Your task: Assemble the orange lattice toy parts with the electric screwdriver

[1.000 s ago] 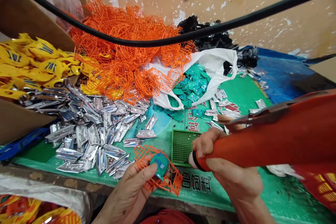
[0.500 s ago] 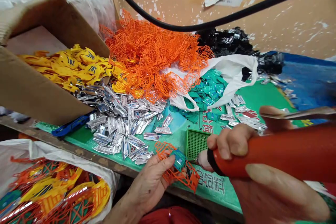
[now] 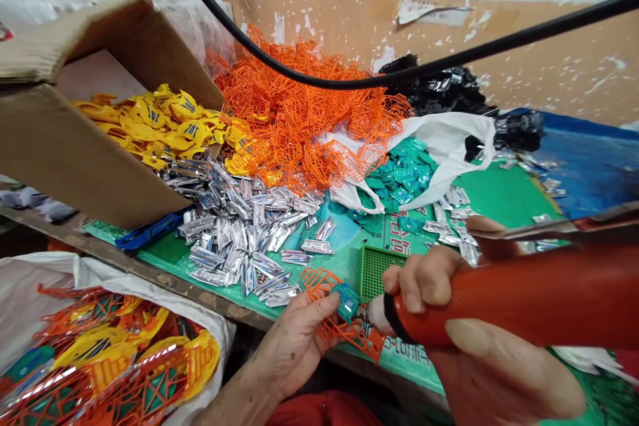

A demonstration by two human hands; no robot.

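Observation:
My left hand point(image 3: 302, 329) is closed on an orange plastic lattice frame point(image 3: 344, 336), its thumb pressing a small teal plastic piece point(image 3: 348, 301) against it. Wrapped round a red electric screwdriver point(image 3: 504, 296), my right hand point(image 3: 434, 279) holds the tool level from the right. The screwdriver's tip meets the right edge of the teal piece; the exact contact is too small to make out. Just behind the held parts sits a green mesh basket point(image 3: 383, 256).
A cardboard box point(image 3: 94, 153) spills yellow parts point(image 3: 174, 116) at left. Silver parts point(image 3: 234, 233), orange frames point(image 3: 304, 100) and teal pieces point(image 3: 404, 166) cover the table. A sack of assembled parts point(image 3: 114, 353) stands front left. A black cable point(image 3: 329, 84) hangs across.
The screwdriver has moved left, its tip now meeting the teal piece instead of being apart from it. My left hand keeps its grip. The view has shifted slightly.

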